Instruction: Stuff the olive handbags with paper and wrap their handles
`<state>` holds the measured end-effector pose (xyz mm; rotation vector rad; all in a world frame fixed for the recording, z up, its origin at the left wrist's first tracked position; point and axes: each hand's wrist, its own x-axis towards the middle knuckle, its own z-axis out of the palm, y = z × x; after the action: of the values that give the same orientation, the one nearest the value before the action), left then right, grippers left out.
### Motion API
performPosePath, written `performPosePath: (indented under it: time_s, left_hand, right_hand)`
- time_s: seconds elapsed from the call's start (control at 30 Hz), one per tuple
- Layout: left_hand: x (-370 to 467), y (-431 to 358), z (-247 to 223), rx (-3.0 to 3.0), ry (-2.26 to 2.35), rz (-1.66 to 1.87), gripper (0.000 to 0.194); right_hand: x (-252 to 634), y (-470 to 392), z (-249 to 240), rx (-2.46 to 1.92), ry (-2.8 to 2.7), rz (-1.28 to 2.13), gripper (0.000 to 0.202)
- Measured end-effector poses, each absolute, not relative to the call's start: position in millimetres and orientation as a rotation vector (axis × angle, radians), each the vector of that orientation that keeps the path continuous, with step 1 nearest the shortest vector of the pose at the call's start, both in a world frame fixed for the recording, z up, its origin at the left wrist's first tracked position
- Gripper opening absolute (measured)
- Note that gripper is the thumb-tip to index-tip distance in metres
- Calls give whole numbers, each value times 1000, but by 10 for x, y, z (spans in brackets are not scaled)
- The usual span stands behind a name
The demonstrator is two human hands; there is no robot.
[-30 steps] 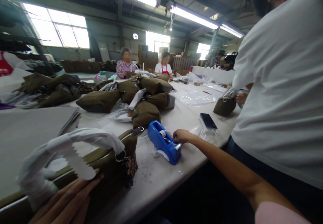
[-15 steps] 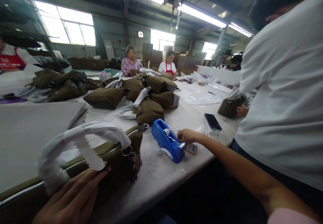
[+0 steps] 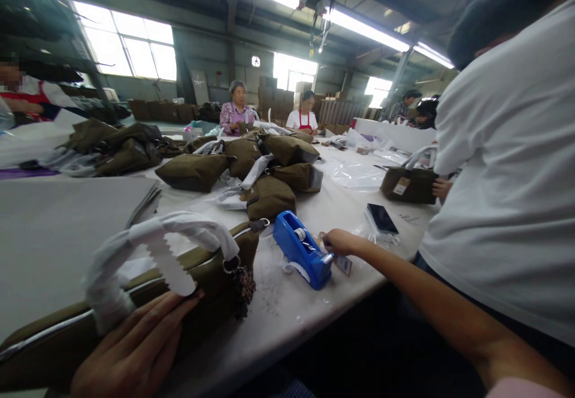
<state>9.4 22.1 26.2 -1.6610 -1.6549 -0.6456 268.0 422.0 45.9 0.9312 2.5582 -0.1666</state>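
Observation:
An olive-green handbag (image 3: 202, 311) stands at the left front, its handle (image 3: 179, 223) wrapped in white paper. From the handle a white strip with a wavy edge (image 3: 168, 266) hangs down to the fingertips of my left hand (image 3: 139, 341). That hand presses its fingers together against the bag's side, thumb hidden. My right hand (image 3: 339, 241) reaches past the blue tape dispenser (image 3: 305, 254) and is closed on a small card tag (image 3: 344, 265), which tilts up below the fingers. A leopard-print charm (image 3: 245, 284) hangs from the bag's ring.
Several olive bags (image 3: 269, 197) with wrapped handles lie piled mid-table, with more bags (image 3: 128, 149) at the left. A phone (image 3: 381, 218) lies right of the dispenser. At the right a co-worker in white (image 3: 507, 164) holds a tagged bag (image 3: 413, 185). Clear plastic (image 3: 357, 173) lies behind.
The card tag has tilted up from the table in my right hand. My left hand stays on the handbag. The co-worker's bag has turned, showing its tag.

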Motion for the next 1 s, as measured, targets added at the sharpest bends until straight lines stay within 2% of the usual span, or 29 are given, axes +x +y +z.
performPosePath:
  time_s: [0.2,0.4,0.47,0.57,0.63,0.87,1.0]
  left_hand:
    - [145,237,349,-1654,-1636,-623,32]
    - [163,263,383,-1642,-1667,-714,28]
    - [191,261,433,-1665,-1715,-825,26]
    - [256,262,558,-1734,-1816,-1073,25]
    - [300,279,649,-1753,-1894,-1250,25]
    - [360,294,761,-1812,-1962,-1561,21]
    - [383,140,703,-1233,-1904,-1788,16]
  right_hand:
    - [2815,4222,866,1192,2561,203,11]
    - [3179,3987,1553,1312,2768,362,22]
    - [3245,3755,1674,1214,2967,150,22]
    - [3200,3283,1674,903,3105,-494,24]
    - [3074,2932,1580,685,3049,-777,23]
    - [2337,2037,1196,88,2937,-1340,14]
    - [1886,1839,1060,78,2831,-1620,16]
